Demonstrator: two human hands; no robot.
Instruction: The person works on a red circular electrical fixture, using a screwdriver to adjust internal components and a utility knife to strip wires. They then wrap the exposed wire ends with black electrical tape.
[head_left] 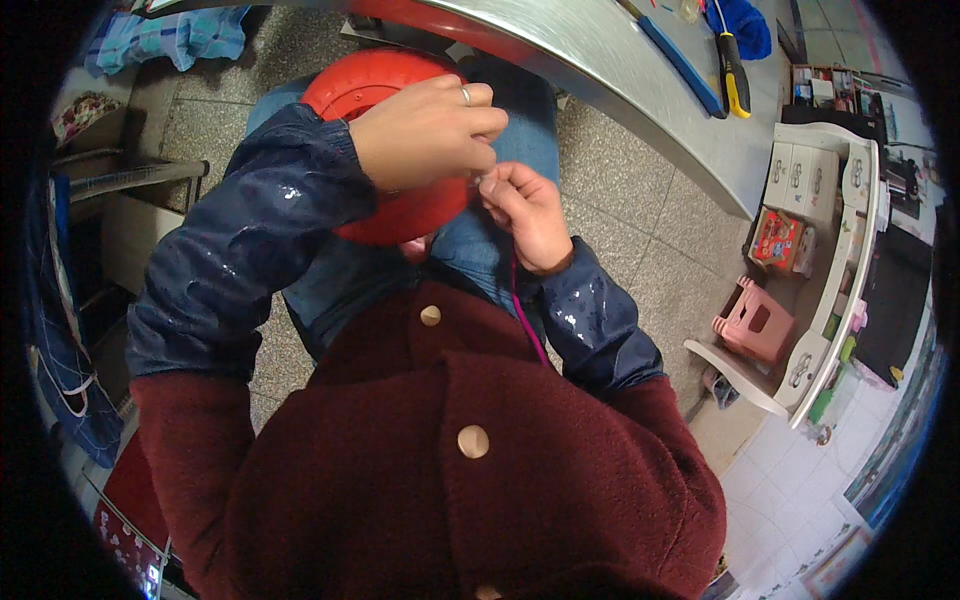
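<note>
On my lap, over my jeans, rests a red round plastic piece (385, 222), partly covered by my left hand and sleeve. My left hand (430, 132), with a ring on one finger, is closed above it, and its fingertips are hidden. Just to the right, my right hand (527, 212) pinches something tiny and pale at its fingertips, close to the left hand. A thin magenta cord (527, 325) comes out from beneath my right hand and runs down to my coat; whether the fingers hold its end cannot be made out.
A metal-topped bench (620, 90) curves across the upper right, carrying a blue bar-like tool (680, 65) and a yellow-and-black handled tool (734, 80). White drawer furniture (800, 180) and a pink plastic stool (758, 322) stand at right. At left is a metal-framed chair (130, 180).
</note>
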